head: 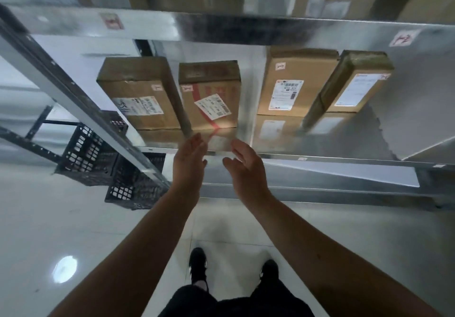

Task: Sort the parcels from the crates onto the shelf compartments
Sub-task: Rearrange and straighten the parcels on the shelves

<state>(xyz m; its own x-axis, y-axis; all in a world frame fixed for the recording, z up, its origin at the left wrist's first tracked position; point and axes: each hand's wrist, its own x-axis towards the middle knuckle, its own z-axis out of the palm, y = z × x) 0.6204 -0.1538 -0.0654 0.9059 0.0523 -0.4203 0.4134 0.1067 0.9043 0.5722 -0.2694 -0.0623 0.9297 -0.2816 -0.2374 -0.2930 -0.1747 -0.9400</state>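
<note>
Several cardboard parcels stand on a shiny metal shelf (320, 159). The one with red tape and a white label (210, 95) stands second from the left, just beyond my hands. My left hand (188, 161) and my right hand (243, 166) hover empty in front of the shelf edge, palms facing each other, fingers relaxed, a little short of that parcel. A plain brown parcel (140, 95) stands to its left. Two more labelled parcels (293, 82) (354, 87) stand to the right.
Black plastic crates (91, 154) (135, 183) sit on the pale tiled floor at the left, behind a metal shelf upright (73, 90). An upper shelf (221, 26) carries more boxes. My black shoes (197, 265) stand on the floor below.
</note>
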